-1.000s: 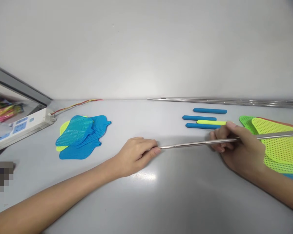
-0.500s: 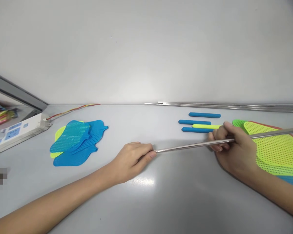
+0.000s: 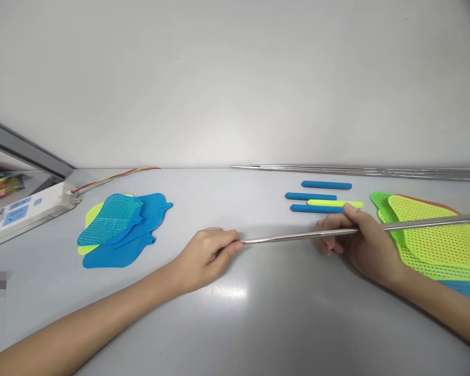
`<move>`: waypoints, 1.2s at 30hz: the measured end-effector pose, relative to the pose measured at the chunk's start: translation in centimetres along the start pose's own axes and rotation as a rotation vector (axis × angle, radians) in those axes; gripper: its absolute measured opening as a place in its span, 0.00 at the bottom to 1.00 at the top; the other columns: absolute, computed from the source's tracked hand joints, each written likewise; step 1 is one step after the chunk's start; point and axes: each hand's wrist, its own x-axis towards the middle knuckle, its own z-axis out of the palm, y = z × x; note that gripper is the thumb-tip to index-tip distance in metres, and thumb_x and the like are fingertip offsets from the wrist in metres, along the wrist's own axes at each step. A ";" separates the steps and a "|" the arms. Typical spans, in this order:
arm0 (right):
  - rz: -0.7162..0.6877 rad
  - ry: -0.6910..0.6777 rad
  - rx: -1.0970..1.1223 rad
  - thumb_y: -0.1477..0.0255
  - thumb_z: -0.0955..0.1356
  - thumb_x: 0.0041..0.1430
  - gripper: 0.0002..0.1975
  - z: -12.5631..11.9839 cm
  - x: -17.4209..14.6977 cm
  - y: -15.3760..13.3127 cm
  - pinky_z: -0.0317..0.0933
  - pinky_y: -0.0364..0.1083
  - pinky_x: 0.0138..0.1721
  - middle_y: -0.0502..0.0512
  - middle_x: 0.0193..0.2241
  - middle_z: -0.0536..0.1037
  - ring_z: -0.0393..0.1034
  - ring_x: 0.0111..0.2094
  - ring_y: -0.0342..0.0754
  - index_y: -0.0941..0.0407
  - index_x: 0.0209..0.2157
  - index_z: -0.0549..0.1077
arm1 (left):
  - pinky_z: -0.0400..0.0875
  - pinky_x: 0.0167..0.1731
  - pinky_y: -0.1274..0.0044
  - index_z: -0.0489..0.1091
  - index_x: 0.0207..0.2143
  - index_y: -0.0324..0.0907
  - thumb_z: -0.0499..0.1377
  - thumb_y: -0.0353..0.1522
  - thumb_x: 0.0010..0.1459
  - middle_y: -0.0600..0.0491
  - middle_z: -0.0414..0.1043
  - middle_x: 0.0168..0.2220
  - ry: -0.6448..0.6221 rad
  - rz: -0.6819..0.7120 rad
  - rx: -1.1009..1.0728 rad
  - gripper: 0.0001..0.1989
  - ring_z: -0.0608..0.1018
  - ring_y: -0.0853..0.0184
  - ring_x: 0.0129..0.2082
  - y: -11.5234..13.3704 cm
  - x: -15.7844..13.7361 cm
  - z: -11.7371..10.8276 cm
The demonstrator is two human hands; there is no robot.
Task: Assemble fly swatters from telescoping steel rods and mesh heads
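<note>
A thin telescopic metal rod slants across the middle of the view, its thicker part running off the right edge. My left hand pinches the rod's narrow left end between thumb and fingers. Farther along, my right hand is curled around the rod, thumb uppermost. Just beyond the right hand lie blue grip sleeves and one yellow grip sleeve. Under the rod's right part is a stack of perforated plastic fly swatter heads, mostly yellow and green. Blue fly swatter heads lie left of my left hand.
Several more metal rods lie along the foot of the back wall. At the left stand a white power strip with a red and yellow cable and a grey frame bar. Colourful packets show behind the bar.
My right hand has slid left along the rod, toward my left hand, uncovering more of the yellow sleeve. The left hand keeps its pinch, and the rod lies slightly flatter.
</note>
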 end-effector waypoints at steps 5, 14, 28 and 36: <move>0.028 -0.115 -0.051 0.63 0.47 0.59 0.29 -0.3 -0.1 0.3 0.51 0.46 0.25 0.51 0.13 0.62 0.58 0.19 0.45 0.57 0.15 0.66 | 0.53 0.20 0.83 0.55 0.20 0.39 0.44 0.33 0.58 0.60 0.51 0.17 0.006 -0.029 -0.038 0.14 0.57 0.76 0.17 -0.4 -0.2 -0.2; 0.061 -0.268 -0.332 0.59 0.42 0.58 0.32 -0.2 -0.7 0.5 0.52 0.47 0.29 0.54 0.19 0.66 0.58 0.24 0.47 0.56 0.20 0.66 | 0.53 0.21 0.82 0.57 0.22 0.39 0.44 0.31 0.58 0.59 0.51 0.17 -0.022 0.076 -0.030 0.12 0.58 0.75 0.18 -0.5 -0.3 0.1; 0.060 -0.200 -0.338 0.60 0.46 0.58 0.30 0.3 -0.6 0.0 0.54 0.44 0.27 0.53 0.17 0.65 0.58 0.22 0.44 0.57 0.18 0.66 | 0.53 0.21 0.82 0.56 0.22 0.40 0.44 0.31 0.58 0.60 0.51 0.16 -0.024 0.066 -0.020 0.12 0.58 0.75 0.17 0.1 -0.1 0.2; 0.140 -0.207 -0.509 0.60 0.58 0.55 0.19 0.5 -0.5 -0.6 0.50 0.41 0.21 0.49 0.16 0.64 0.56 0.20 0.41 0.57 0.18 0.67 | 0.54 0.20 0.83 0.60 0.24 0.40 0.46 0.33 0.57 0.60 0.54 0.17 0.001 0.052 0.000 0.11 0.59 0.76 0.17 0.1 -0.1 0.3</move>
